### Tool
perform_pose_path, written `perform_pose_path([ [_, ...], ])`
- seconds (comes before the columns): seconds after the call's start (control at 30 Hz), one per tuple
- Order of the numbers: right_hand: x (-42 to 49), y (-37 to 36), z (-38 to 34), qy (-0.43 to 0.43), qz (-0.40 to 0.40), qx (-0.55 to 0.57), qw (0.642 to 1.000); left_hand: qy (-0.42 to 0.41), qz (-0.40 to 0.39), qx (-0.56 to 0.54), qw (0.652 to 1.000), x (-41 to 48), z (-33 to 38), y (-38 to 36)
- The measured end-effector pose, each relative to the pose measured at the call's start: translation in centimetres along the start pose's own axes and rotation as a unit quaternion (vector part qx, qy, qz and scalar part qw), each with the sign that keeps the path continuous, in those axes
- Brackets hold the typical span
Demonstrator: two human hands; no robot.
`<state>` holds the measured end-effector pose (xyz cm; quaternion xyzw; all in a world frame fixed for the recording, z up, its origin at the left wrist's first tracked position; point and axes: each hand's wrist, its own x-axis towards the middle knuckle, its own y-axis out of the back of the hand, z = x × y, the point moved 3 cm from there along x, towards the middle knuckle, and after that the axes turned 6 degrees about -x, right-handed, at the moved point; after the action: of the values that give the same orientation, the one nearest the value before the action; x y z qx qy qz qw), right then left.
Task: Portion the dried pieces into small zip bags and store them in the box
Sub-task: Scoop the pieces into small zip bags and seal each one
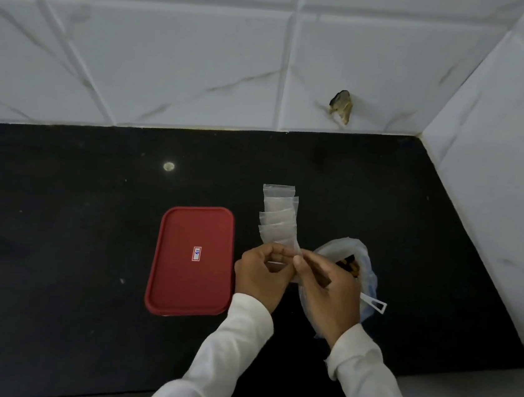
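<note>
A row of several small clear zip bags [279, 215] lies overlapped on the black counter [73, 209]. My left hand [261, 275] and my right hand [328, 290] meet just below that row and both pinch one small zip bag [296, 254] between fingertips. Under and behind my right hand sits a larger clear plastic bag [351, 252] open at the top, with brown and orange dried pieces [349, 263] showing inside. The box with a red lid [193, 260] lies shut to the left of my left hand.
A white scoop handle [374, 303] sticks out to the right of the large bag. White marble-pattern tiled walls [269, 68] close off the back and the right side. A chipped hole [341, 106] marks the back wall.
</note>
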<state>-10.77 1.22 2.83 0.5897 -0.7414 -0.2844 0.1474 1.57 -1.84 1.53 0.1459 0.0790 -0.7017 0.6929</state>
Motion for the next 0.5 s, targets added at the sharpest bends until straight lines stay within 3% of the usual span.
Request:
perform_pose_path([
  [0.17,0.5,1.4,0.9,0.082,0.066,-0.110,0.988,-0.040,-0.024,0.067,0.997,0.1,0.9,-0.6],
  [0.5,1.8,3.2,0.9,0.045,0.073,-0.129,0.988,-0.071,0.048,0.111,0.990,0.3,2.3,-0.3],
])
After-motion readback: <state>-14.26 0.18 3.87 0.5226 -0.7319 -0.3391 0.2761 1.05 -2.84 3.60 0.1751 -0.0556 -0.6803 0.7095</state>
